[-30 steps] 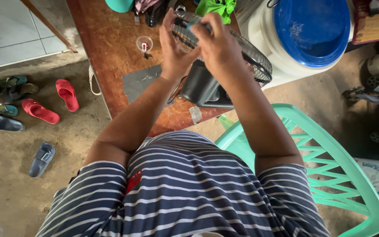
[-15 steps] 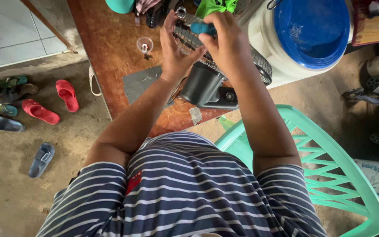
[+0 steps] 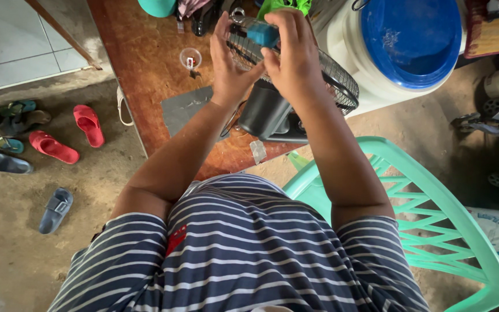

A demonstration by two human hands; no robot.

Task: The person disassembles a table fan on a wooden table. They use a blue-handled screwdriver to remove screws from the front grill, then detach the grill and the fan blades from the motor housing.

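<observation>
A dark electric fan [image 3: 272, 112] with a wire grille [image 3: 336, 81] stands on the brown wooden table [image 3: 145, 69]. My right hand [image 3: 295, 58] is raised over the grille, fingers curled around a small blue piece [image 3: 263, 33]. My left hand [image 3: 229, 69] is beside it, fingers spread, the palm close to the grille and the blue piece; I cannot tell whether it touches them. Both forearms reach out from a striped shirt.
A white bucket with a blue lid [image 3: 408, 43] stands right of the fan. A small clear cup [image 3: 190, 58] and a grey sheet [image 3: 186, 107] lie on the table. A green plastic chair [image 3: 434, 202] is at the right. Several sandals [image 3: 53, 147] lie on the left floor.
Both hands have lifted a little and my right hand has turned, bringing the blue piece into view. My left fingers have spread wider.
</observation>
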